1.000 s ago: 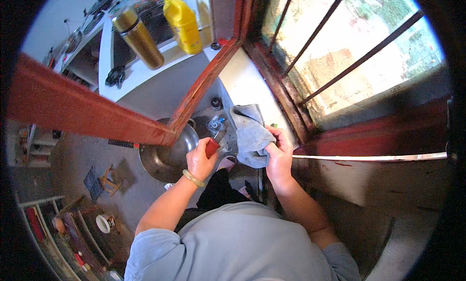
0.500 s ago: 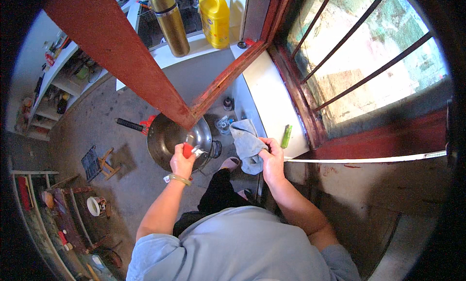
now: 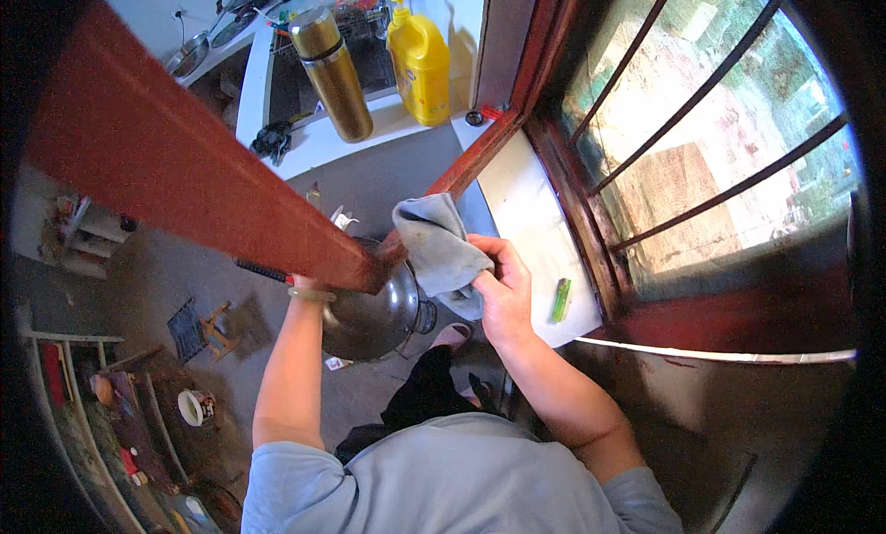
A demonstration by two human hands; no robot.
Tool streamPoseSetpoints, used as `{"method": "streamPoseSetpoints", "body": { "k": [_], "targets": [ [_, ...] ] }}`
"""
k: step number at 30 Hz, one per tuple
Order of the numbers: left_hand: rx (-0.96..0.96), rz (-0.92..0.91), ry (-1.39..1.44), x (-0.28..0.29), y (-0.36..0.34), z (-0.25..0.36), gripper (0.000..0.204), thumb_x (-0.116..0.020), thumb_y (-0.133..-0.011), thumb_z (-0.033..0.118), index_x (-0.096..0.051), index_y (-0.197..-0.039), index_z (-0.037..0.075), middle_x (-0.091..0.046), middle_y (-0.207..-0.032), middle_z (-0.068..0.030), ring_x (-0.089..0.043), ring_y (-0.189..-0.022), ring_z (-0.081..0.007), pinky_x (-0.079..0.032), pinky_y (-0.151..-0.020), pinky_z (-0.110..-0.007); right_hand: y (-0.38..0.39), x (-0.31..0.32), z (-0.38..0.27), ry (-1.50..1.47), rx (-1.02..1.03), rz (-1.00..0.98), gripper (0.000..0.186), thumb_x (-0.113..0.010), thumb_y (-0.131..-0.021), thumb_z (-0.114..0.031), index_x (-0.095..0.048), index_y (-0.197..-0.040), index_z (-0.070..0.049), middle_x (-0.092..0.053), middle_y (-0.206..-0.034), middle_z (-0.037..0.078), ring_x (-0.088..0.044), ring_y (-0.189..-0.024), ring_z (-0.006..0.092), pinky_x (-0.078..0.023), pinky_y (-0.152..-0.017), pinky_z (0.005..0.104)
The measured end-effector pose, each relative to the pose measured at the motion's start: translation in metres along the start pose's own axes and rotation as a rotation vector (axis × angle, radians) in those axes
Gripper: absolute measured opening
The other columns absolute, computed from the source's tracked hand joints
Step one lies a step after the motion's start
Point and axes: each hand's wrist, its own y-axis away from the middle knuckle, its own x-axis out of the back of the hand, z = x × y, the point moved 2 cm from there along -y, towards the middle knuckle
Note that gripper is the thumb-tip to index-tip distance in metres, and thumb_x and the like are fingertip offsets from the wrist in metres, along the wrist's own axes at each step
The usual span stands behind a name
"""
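A folded grey-blue cloth point(image 3: 436, 248) is pinched in my right hand point(image 3: 505, 289), held up by the near corner of a red wooden frame point(image 3: 314, 239). Whether the cloth touches the wood I cannot tell. My left hand point(image 3: 305, 283) reaches behind the frame's wide bar. Only its wrist side shows, below a pale bangle; its fingers are hidden, and a bit of red shows beside it. Below them sits a large steel wok point(image 3: 369, 317), partly covered by the frame. A small white object point(image 3: 344, 218) shows past the bar, too unclear to name.
On the white counter stand a gold thermos point(image 3: 337, 82) and a yellow pump jug point(image 3: 420, 68). A green lighter-like object point(image 3: 561, 300) lies on the white sill, beside the barred window point(image 3: 692, 119). At left are a small folding stool point(image 3: 217, 331) and a white tub point(image 3: 194, 408).
My left hand, seen earlier with a red object above the wok, has gone behind the wooden bar. The cloth in my right hand has moved left and up to the frame's corner.
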Motion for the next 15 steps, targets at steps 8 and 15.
{"method": "streamPoseSetpoints", "body": {
  "k": [8,15],
  "targets": [
    [-0.151,-0.051,-0.736,-0.061,-0.068,0.012,0.043,-0.075,-0.075,0.005,-0.052,-0.112,0.000,-0.065,-0.096,-0.0095,-0.061,-0.085,-0.0152,-0.050,-0.076,-0.029,-0.050,-0.016,0.000,-0.069,-0.026,0.007,0.028,-0.059,-0.082,-0.001,-0.058,-0.109,0.003,-0.062,-0.111,0.011,-0.057,-0.102,0.0158,-0.044,-0.092,0.0287],
    [-0.295,-0.119,-1.021,-0.094,-0.136,-0.020,0.047,-0.076,-0.074,0.019,-0.054,-0.113,0.004,-0.068,-0.099,-0.0164,-0.066,-0.091,-0.0318,-0.051,-0.080,-0.038,-0.073,-0.014,0.005,-0.128,-0.098,0.048,0.030,-0.057,-0.079,0.000,-0.058,-0.108,0.004,-0.062,-0.113,0.011,-0.057,-0.103,0.0163,-0.043,-0.093,0.0296]
  ]
}}
